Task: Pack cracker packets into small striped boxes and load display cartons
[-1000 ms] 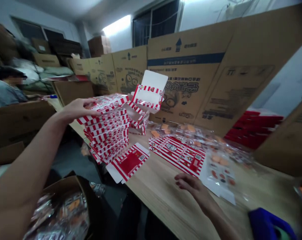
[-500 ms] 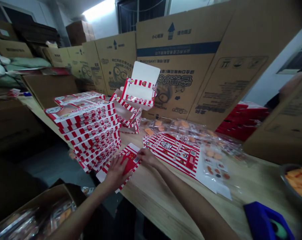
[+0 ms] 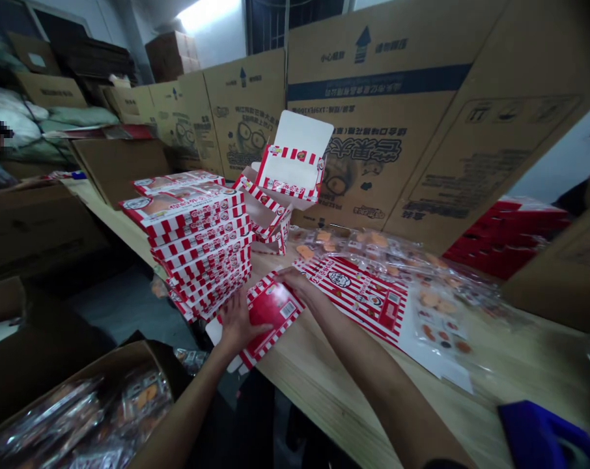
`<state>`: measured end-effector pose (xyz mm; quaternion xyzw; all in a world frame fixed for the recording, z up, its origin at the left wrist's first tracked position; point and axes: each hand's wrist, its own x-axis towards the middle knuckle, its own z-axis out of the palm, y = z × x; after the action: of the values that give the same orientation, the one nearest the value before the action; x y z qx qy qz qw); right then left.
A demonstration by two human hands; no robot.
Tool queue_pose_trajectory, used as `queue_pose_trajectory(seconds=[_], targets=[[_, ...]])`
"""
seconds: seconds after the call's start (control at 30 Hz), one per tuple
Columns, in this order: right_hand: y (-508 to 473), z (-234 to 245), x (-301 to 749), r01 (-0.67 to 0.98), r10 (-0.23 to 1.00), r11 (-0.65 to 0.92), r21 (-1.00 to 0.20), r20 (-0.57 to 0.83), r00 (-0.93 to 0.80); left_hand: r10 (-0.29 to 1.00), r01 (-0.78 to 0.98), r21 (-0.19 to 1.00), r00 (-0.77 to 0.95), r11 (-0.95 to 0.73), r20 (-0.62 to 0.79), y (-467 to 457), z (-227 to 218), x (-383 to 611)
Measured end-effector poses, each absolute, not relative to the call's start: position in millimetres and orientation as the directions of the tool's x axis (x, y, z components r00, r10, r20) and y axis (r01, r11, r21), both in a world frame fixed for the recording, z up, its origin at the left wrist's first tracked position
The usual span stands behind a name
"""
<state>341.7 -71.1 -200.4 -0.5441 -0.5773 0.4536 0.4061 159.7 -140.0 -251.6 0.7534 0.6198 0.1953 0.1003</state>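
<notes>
A red-and-white striped carton (image 3: 270,310) with a plain red panel and a barcode lies at the table's near edge, its white end flaps sticking out at the lower left. My left hand (image 3: 237,326) rests on its left part with fingers spread and the thumb across the red panel. At the far right corner of the carton, the fingers of my right hand (image 3: 292,279) are curled over the edge; their tips are partly hidden. A flat striped carton sheet (image 3: 361,293) lies on the table right of my right hand.
Stacked striped boxes (image 3: 202,238) stand left of my hands, with opened cartons (image 3: 295,169) behind. Clear food packets (image 3: 373,244) lie along large cardboard boxes (image 3: 353,117). A blue tape dispenser (image 3: 544,433) sits at the lower right. Packets fill a box (image 3: 158,365) at the lower left. A person is at far left.
My right hand has moved from the carton's right end to its far corner. The carton has turned and shows more of its red panel. The whole view has shifted slightly.
</notes>
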Motion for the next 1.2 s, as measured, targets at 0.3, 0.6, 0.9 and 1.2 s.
queue_pose_trajectory(seconds=[0.3,0.6,0.9,1.2], targets=[[-155,-142,361,0.148,0.984,0.166,-0.975,0.153,-0.091,0.910,0.231,0.954,0.407,-0.190,0.083,-179,-197,161],[-277,-163,403,-0.196,0.991,0.110,-0.975,0.123,-0.058,0.878,-0.284,0.914,0.460,0.289,-0.134,-237,-201,167],[-323,-219,396,-0.416,0.996,-0.037,-0.909,-0.067,0.058,0.819,-0.333,0.853,0.548,0.402,-0.172,-283,-211,188],[-364,-242,385,-0.428,0.989,-0.149,-0.892,-0.138,-0.057,0.833,-0.368,0.815,0.502,0.448,-0.232,-301,-235,178]])
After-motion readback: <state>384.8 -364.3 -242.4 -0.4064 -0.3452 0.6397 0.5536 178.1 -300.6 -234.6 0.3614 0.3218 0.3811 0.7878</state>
